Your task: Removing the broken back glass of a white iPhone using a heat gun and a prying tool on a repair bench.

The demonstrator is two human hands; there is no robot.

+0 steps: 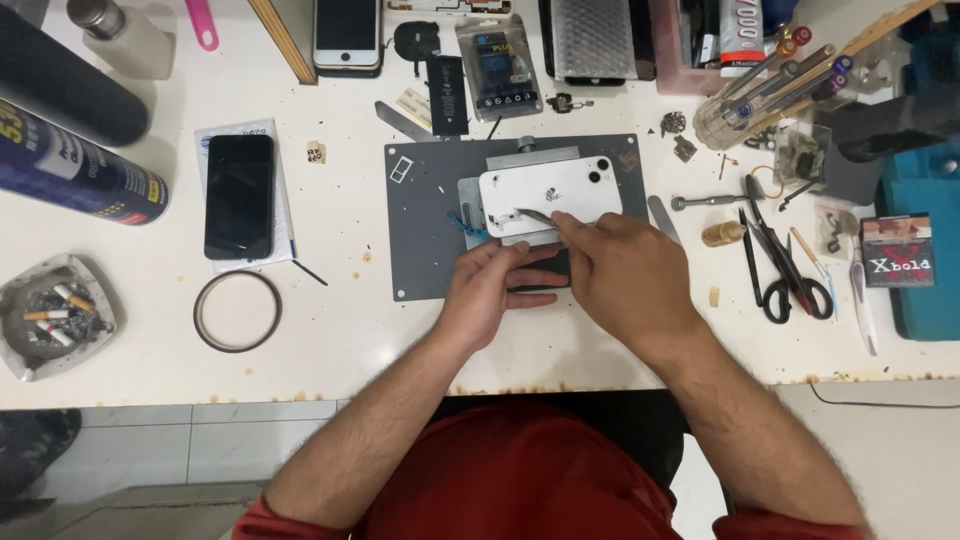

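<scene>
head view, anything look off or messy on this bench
A few small things: rusty brown stains dot the white table's front edge, and tiny loose parts lie scattered right of the grey work mat. The white phone sits squarely in its clamp.

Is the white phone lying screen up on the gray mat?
No, the white phone lies back side up on the gray mat, its camera lenses showing at the right end.
</scene>
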